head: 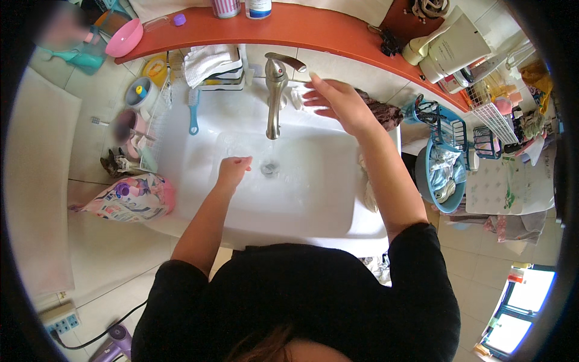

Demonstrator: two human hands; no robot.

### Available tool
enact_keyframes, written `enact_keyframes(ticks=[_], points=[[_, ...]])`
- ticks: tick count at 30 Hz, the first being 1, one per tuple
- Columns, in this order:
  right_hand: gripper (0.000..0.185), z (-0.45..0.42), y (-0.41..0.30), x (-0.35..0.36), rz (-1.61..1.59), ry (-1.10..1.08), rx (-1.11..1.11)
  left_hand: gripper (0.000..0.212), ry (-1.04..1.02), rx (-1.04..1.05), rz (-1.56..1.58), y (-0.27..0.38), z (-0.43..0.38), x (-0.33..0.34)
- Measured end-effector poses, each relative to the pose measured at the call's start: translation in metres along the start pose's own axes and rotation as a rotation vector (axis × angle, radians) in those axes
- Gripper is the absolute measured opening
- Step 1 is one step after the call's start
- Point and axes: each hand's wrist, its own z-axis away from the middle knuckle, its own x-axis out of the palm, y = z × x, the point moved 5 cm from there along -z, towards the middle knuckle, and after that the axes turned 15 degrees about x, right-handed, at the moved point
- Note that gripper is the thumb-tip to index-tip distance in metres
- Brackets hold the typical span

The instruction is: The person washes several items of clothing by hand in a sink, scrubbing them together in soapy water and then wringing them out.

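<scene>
A white washbasin (316,217) lies before me, with a little rippled water around its drain (269,169). My left hand (234,173) is over the basin, left of the drain, its fingers curled in; nothing shows in it. Beside the lever (286,61) of the metal faucet (274,104), my right hand (337,102) is raised with fingers apart and holds nothing. The lever points to the right, towards my right fingertips, with a small gap between. A white cloth or tissue (299,98) lies on the rim, partly behind that hand.
A blue brush (193,113) rests on the basin's left ledge. Left stand a detergent pouch (131,199) and a wire rack (156,131) with cups. An orange-red shelf (316,29) spans the wall behind. Dark brown fabric (384,111) and a blue basin of clothes (423,181) are at right.
</scene>
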Motion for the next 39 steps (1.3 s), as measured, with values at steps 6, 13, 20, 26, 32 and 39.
enact_keyframes(ticks=[6,13,20,26,32,39], points=[[0.028,-0.024,-0.013,0.011,-0.265,-0.014,-0.072,0.039,-0.077,-0.180,0.152,0.018,0.025,0.004],[0.031,-0.023,-0.006,0.021,-0.415,-0.059,-0.094,0.036,-0.093,-0.223,0.442,0.025,0.024,0.017],[0.026,-0.036,-0.018,0.012,-0.241,0.137,-0.092,0.034,-0.121,-0.217,0.479,0.047,0.007,0.042],[0.025,-0.026,0.039,-0.005,-0.003,0.267,-0.083,0.032,-0.093,-0.233,0.138,0.018,0.003,0.027],[0.053,0.076,0.142,0.019,0.412,-0.389,0.132,0.067,-0.433,0.107,0.291,0.121,0.039,0.006],[0.030,0.134,0.175,-0.067,0.201,0.443,0.053,0.040,-0.867,0.011,-1.079,0.068,0.043,0.030]])
